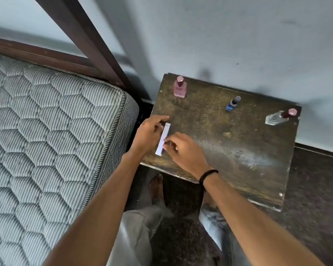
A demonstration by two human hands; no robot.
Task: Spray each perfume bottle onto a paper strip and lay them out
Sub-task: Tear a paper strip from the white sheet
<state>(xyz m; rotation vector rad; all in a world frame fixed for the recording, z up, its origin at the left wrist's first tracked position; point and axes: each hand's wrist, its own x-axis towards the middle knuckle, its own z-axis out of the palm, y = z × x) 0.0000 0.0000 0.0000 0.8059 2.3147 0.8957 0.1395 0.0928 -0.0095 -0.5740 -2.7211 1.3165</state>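
Note:
A white paper strip lies near the left edge of a worn dark wooden table. My left hand touches the strip's left side with fingers curled over its far end. From the right, the fingertips of my right hand pinch its middle. Along the table's far edge stand a pink perfume bottle, a small blue bottle and a clear bottle with a pink cap. All three bottles are apart from my hands.
A quilted grey mattress on a dark wooden bed frame fills the left side, close to the table. A pale wall rises behind the table. My bare feet stand on a dark floor below.

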